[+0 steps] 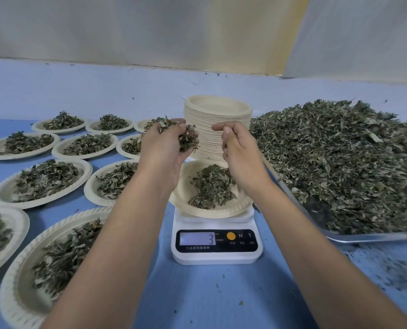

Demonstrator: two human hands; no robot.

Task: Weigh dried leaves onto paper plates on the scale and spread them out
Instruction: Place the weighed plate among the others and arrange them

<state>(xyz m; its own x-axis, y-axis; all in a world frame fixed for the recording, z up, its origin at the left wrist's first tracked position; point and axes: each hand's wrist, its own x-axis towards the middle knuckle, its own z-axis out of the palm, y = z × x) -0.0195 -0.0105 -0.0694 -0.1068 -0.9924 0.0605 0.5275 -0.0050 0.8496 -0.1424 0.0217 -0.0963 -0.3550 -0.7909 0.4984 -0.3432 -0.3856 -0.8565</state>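
A white digital scale (215,243) stands in the middle of the blue table, its display showing a 3. On it rests a paper plate (186,184) with a small heap of dried leaves (210,186). My left hand (167,143) hovers above the plate's left side, cupped around a handful of dried leaves (186,136). My right hand (235,148) is above the plate's right side, thumb and fingers curled together, with no leaves visible in it.
A tall stack of empty paper plates (218,115) stands right behind the scale. A metal tray (364,237) heaped with dried leaves (340,157) fills the right. Several filled plates (43,181) cover the left. Leaf crumbs lie on the table at the right front.
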